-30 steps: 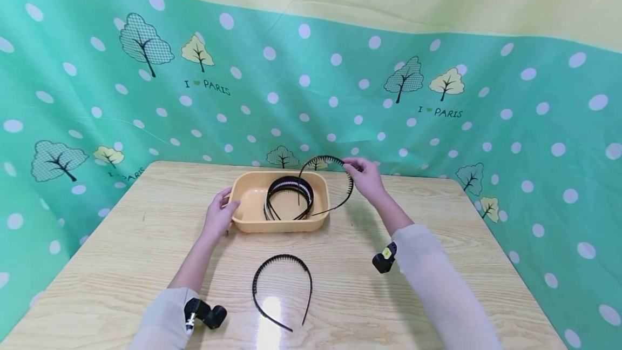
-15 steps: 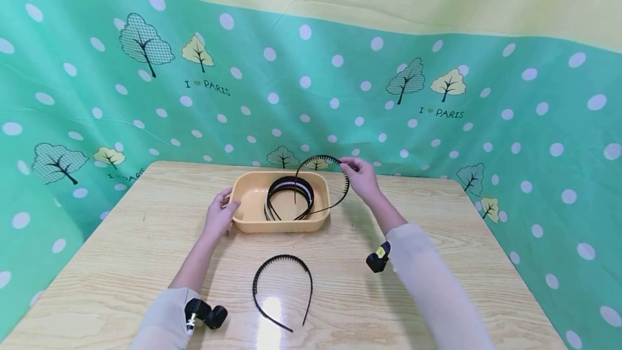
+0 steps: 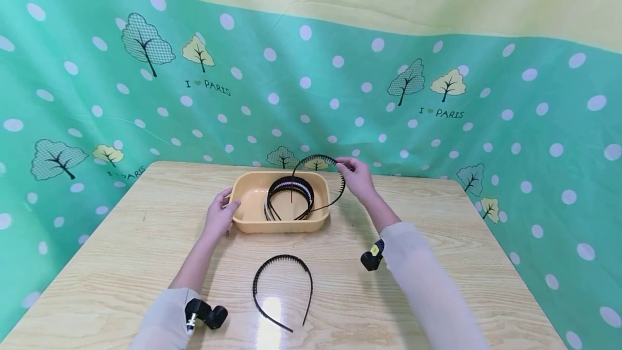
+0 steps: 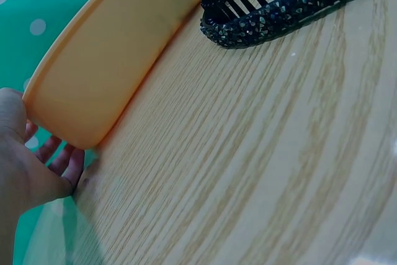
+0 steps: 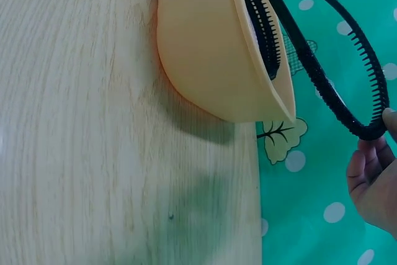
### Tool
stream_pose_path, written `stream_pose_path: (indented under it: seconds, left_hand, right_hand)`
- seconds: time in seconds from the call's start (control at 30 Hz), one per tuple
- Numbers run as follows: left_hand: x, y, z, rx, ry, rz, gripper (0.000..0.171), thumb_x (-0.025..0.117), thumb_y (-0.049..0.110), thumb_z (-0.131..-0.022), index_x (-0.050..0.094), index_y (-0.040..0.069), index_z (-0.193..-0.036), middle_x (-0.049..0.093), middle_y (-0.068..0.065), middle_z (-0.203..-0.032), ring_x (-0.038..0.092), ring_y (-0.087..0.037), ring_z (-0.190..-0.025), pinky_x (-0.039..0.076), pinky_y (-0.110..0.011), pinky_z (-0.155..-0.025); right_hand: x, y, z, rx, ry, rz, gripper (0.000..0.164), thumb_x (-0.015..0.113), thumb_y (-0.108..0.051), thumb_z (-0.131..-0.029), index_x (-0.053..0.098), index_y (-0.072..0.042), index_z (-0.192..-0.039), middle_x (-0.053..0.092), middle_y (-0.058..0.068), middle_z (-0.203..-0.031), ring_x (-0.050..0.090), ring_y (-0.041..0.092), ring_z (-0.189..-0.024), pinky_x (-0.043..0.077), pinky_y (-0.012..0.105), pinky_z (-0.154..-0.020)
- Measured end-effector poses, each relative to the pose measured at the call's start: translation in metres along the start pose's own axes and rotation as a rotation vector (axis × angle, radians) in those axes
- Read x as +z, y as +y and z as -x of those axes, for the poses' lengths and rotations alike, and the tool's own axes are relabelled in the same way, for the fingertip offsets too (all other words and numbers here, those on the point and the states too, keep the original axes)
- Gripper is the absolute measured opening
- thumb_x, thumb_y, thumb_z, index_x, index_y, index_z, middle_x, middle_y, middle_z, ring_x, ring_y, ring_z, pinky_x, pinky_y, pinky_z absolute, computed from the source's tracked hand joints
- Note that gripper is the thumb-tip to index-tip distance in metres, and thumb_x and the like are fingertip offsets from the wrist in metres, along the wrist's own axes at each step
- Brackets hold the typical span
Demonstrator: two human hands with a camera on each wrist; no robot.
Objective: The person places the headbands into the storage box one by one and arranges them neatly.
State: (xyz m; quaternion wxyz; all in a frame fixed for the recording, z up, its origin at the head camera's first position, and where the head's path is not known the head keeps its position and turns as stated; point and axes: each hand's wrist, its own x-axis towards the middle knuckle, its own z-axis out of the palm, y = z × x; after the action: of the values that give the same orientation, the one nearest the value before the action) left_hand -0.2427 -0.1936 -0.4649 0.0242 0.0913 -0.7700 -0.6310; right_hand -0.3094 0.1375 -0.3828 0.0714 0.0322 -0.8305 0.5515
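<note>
A black toothed headband (image 3: 318,156) is pinched at its curved side by my right hand (image 3: 358,178), raised over the right end of a cream plastic basin (image 3: 277,227). Its two ends point left, overlapping the basin in the head view. My left hand (image 3: 220,215) grips the basin's left end, thumb over the rim and fingers outside. Inside the basin, toward the right, several headbands (image 3: 290,181) stand nested together, mostly black with a paler one among them. Another headband (image 3: 283,257) lies on the table in front; the left wrist view shows dark sparkling stones on its band (image 4: 291,13).
The wooden table (image 3: 413,296) reaches back to a green dotted cloth (image 3: 311,101) hanging behind and at the sides. A bright light reflection (image 3: 269,323) shows near the front. Small black cameras (image 3: 372,257) are worn on both wrists.
My right hand has moved slightly left with the headband, bringing it farther over the basin. The left hand, basin and table headband stay where they were.
</note>
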Motion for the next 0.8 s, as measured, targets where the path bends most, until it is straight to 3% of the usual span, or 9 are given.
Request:
stream_pose_path:
  seconds: [0.47, 0.8]
  left_hand:
    - [0.000, -0.001, -0.001, -0.002, -0.008, 0.007, 0.055, 0.046, 0.019, -0.097, 0.026, 0.012, -0.148, 0.039, -0.024, -0.141, 0.046, -0.034, -0.122, 0.048, -0.015, -0.067]
    - [0.000, 0.001, 0.001, -0.004, -0.004, 0.003, 0.055, 0.046, 0.018, -0.097, 0.027, 0.013, -0.147, 0.040, -0.022, -0.140, 0.047, -0.034, -0.121, 0.049, -0.016, -0.067]
  right_hand:
    - [0.011, 0.005, 0.000, 0.038, 0.008, -0.025, 0.023, 0.059, -0.021, -0.092, 0.066, -0.010, -0.112, 0.062, 0.010, -0.099, 0.053, 0.015, -0.086, 0.047, 0.022, -0.070]
    - [0.021, 0.008, 0.000, 0.006, -0.006, -0.027, 0.023, 0.060, -0.019, -0.091, 0.066, -0.009, -0.112, 0.062, 0.008, -0.097, 0.052, 0.014, -0.084, 0.046, 0.020, -0.069]
